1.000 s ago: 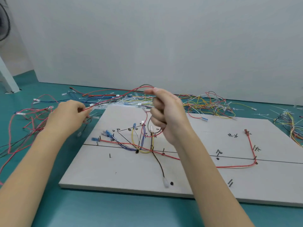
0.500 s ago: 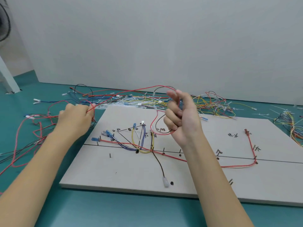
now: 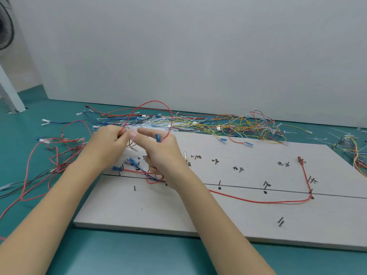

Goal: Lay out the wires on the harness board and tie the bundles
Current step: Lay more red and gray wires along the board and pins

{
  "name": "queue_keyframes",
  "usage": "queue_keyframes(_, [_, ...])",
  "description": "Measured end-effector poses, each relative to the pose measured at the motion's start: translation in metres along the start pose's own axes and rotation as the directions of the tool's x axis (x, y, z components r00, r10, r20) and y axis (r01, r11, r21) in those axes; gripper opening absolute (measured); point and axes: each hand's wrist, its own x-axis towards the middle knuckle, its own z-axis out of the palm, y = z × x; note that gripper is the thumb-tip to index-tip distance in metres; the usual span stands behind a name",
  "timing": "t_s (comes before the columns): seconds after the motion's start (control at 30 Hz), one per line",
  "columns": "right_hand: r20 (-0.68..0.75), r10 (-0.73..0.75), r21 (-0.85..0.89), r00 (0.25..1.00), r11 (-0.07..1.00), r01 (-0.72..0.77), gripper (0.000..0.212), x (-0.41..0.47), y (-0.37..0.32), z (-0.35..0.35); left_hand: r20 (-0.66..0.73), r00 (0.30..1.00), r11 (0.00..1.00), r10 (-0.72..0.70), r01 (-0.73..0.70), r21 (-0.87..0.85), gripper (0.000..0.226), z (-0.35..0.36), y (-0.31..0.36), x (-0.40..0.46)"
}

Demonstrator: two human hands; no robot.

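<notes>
2 hands work over 1 harness board [image 3: 228, 219]: the left hand [image 3: 107, 143] and the right hand [image 3: 164, 153]. 1 long red wire [image 3: 258, 201] lies routed along the board's near line and up its right side, and 1 red wire loop [image 3: 156, 101] rises above the hands. 2 loose wire piles show, 1 tangle [image 3: 228, 126] along the far edge and 1 red and black heap [image 3: 49, 155] at the left, their strands too many to count; 1 fan [image 3: 6, 30] stands at far left.
</notes>
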Motion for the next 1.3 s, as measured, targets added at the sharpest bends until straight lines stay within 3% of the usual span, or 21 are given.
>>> queue_keyframes(0.07, [-0.012, -0.024, -0.035, 1.0, 0.999, 0.023, 0.034, 0.002, 0.002, 0.007, 0.028, 1.0, 1.0, 0.004, -0.003, -0.01, 0.049, 0.001, 0.003, -0.002])
queue_keyframes(0.13, [0.0, -0.067, -0.013, 0.998, 0.998, 0.067, 0.006, 0.004, 0.002, 0.012, 0.036, 0.998, 0.999, 0.043, -0.043, -0.017, 0.057, 0.001, 0.005, -0.002])
queue_keyframes(0.2, [-0.012, -0.07, 0.019, 0.997, 0.997, 0.071, 0.014, 0.007, 0.003, 0.013, 0.031, 0.996, 0.997, 0.079, -0.078, -0.023, 0.055, 0.001, 0.007, -0.003])
queue_keyframes(0.27, [-0.041, -0.074, 0.033, 0.996, 0.997, 0.075, 0.004, 0.008, 0.001, 0.013, 0.01, 0.996, 0.995, 0.093, -0.093, -0.048, 0.048, 0.001, 0.009, -0.005])
queue_keyframes(0.43, [-0.057, -0.111, 0.043, 0.992, 0.993, 0.113, 0.02, 0.012, 0.003, 0.017, 0.065, 0.992, 0.991, 0.108, -0.102, -0.084, 0.04, 0.004, 0.011, -0.006])
queue_keyframes(0.53, [-0.092, -0.139, 0.012, 0.986, 0.99, 0.141, 0.017, 0.013, 0.0, 0.02, 0.081, 0.989, 0.975, 0.121, -0.104, -0.195, 0.033, 0.008, 0.016, -0.009])
queue_keyframes(0.57, [-0.094, -0.162, 0.008, 0.982, 0.987, 0.163, 0.016, 0.014, 0.0, 0.019, 0.075, 0.988, 0.972, 0.136, -0.119, -0.204, 0.037, 0.009, 0.017, -0.01])
queue_keyframes(0.63, [-0.085, -0.185, 0.026, 0.979, 0.982, 0.188, 0.015, 0.011, -0.005, 0.016, 0.048, 0.994, 0.982, 0.102, -0.093, -0.165, 0.025, 0.013, 0.015, -0.009])
queue_keyframes(0.67, [-0.088, -0.189, 0.049, 0.978, 0.98, 0.193, 0.014, 0.009, -0.009, 0.014, 0.034, 0.996, 0.988, 0.082, -0.077, -0.137, 0.021, 0.014, 0.01, -0.007])
queue_keyframes(0.73, [-0.146, -0.167, 0.119, 0.975, 0.975, 0.185, 0.017, 0.008, -0.017, 0.007, 0.043, 0.998, 0.996, 0.05, -0.047, -0.075, 0.039, 0.016, 0.002, -0.003])
queue_keyframes(0.9, [-0.241, -0.127, 0.445, 0.962, 0.867, 0.225, 0.02, 0.008, -0.038, -0.028, 0.132, 0.989, 0.997, -0.06, 0.052, 0.063, 0.037, 0.009, -0.013, 0.0])
queue_keyframes(1.0, [-0.251, -0.13, 0.487, 0.959, 0.839, 0.241, 0.017, 0.005, -0.039, -0.042, 0.061, 0.997, 0.999, -0.054, 0.053, 0.006, 0.03, 0.007, -0.012, 0.004])
queue_keyframes(1.1, [-0.248, -0.116, 0.527, 0.962, 0.817, 0.234, 0.017, 0.003, -0.034, -0.049, -0.022, 0.997, 0.996, -0.077, 0.076, -0.047, 0.009, 0.006, -0.012, 0.006])
queue_keyframes(1.2, [-0.24, -0.098, 0.577, 0.966, 0.785, 0.223, 0.014, 0.001, -0.031, -0.055, 0.021, 0.99, 0.99, -0.138, 0.139, -0.037, 0.031, 0.004, -0.017, 0.005])
queue_keyframes(1.3, [-0.237, -0.09, 0.604, 0.967, 0.767, 0.219, 0.016, 0.0, -0.028, -0.061, 0.03, 0.983, 0.983, -0.179, 0.178, 0.037, 0.031, -0.002, -0.021, 0.006])
